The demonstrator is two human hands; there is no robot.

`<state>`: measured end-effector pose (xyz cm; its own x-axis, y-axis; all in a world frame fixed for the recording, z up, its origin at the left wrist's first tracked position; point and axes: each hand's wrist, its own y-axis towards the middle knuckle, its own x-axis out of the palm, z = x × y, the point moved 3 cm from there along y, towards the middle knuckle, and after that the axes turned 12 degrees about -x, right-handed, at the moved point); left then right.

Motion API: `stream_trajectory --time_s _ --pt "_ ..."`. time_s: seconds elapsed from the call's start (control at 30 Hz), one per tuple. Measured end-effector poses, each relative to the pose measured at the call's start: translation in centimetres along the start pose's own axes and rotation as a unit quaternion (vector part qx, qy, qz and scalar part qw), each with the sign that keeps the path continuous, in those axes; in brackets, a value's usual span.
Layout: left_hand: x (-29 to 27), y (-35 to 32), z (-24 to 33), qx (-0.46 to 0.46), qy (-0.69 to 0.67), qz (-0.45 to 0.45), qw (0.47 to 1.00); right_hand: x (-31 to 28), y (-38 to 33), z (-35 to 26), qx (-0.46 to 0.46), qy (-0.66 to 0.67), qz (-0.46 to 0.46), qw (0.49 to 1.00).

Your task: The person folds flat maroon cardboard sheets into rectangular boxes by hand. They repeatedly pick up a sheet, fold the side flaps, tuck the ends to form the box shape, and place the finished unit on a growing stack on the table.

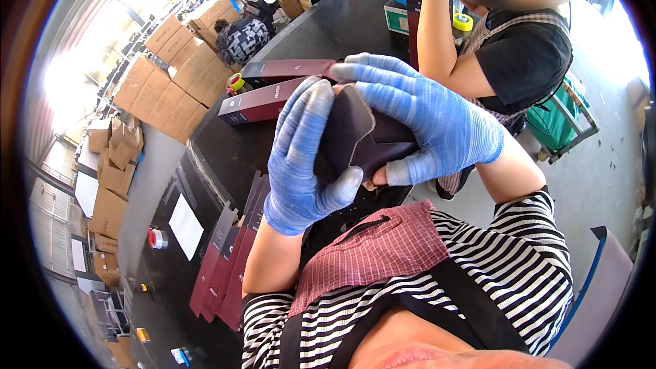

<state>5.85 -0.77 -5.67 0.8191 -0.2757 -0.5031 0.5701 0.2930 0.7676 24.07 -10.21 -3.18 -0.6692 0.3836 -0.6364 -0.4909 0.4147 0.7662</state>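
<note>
Hands, both blue-gloved: left hand and right hand clasp a dark maroon carton held above the bench, flap open; contents not visible. Two closed maroon boxes lie behind; flat blanks stacked lower left.

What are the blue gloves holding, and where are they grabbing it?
A dark maroon carton. The left hand wraps its near side; the right hand covers its top, by the open end flaps.
</note>
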Motion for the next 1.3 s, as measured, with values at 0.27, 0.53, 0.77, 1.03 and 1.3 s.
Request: stream_trajectory --time_s 0.27,0.53,0.77,1.03,1.3 --pt "-0.5 -0.8 -1.1 0.016 -0.014 0.009 1.000 0.7 0.7 0.1 -0.008 -0.023 -0.092 0.995" --pt "-2.0 -0.3 -0.3 0.002 0.055 -0.006 0.998 1.0 -0.7 1.5 0.018 0.095 0.007 0.995" --pt "-2.7 0.1 -0.1 0.035 0.112 -0.037 0.992 1.1 -1.0 2.3 -0.017 0.079 0.005 0.997" --pt "-2.8 0.2 -0.1 0.046 0.117 -0.042 0.991 1.8 -1.4 2.5 -0.026 0.121 0.070 0.990" --pt "-2.9 1.1 0.6 0.074 0.145 -0.083 0.983 1.7 -1.3 2.5 -0.020 0.113 0.060 0.992"
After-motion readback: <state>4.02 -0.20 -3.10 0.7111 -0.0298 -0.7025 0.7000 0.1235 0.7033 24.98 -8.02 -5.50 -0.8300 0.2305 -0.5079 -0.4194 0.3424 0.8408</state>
